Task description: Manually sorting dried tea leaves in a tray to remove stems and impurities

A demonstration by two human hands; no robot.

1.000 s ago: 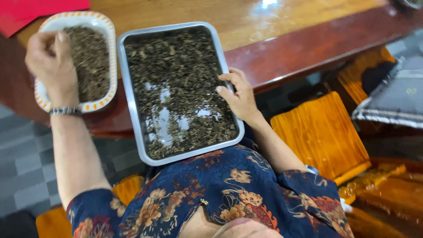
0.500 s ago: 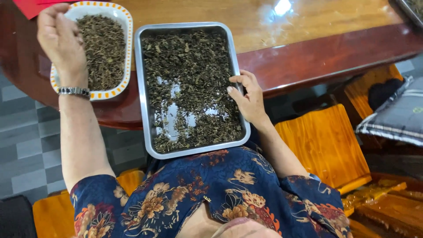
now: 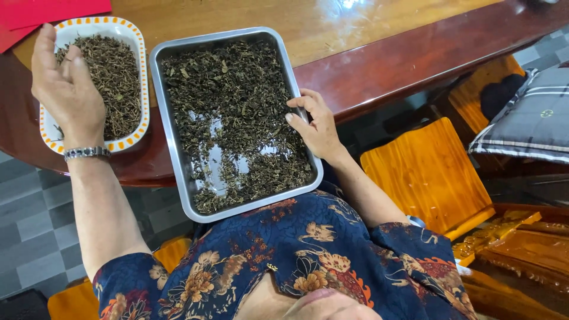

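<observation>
Hovering over the oval dish [image 3: 138,59] at upper left of frame, the left hand [image 3: 66,89] has fingers loosely curled and partly apart, w/ a few dried bits pinched at the fingertips [image 3: 76,59]; can't tell if more is held in the palm. Dish is white w/ an orange-patterned rim, filled w/ dried dark leaves [image 3: 115,80]. A metal watch [image 3: 86,153] sits on that wrist.

Centre of frame: rectangular steel tray [image 3: 175,142], its near edge against the person's floral blouse [image 3: 284,261], far end on the wooden table [image 3: 332,24]. Tray holds a thin layer of dried leaves [image 3: 231,89], w/ bare shiny patches toward the lower middle. Right hand [image 3: 317,127] rests on the tray's right rim, fingers slightly spread, tips over the edge touching the leaves, not closed on anything.

Red paper [image 3: 41,15] at top left corner, just beside the dish. Orange wooden seat [image 3: 427,172] at right of frame, a plaid cushion [image 3: 527,118] further right.
</observation>
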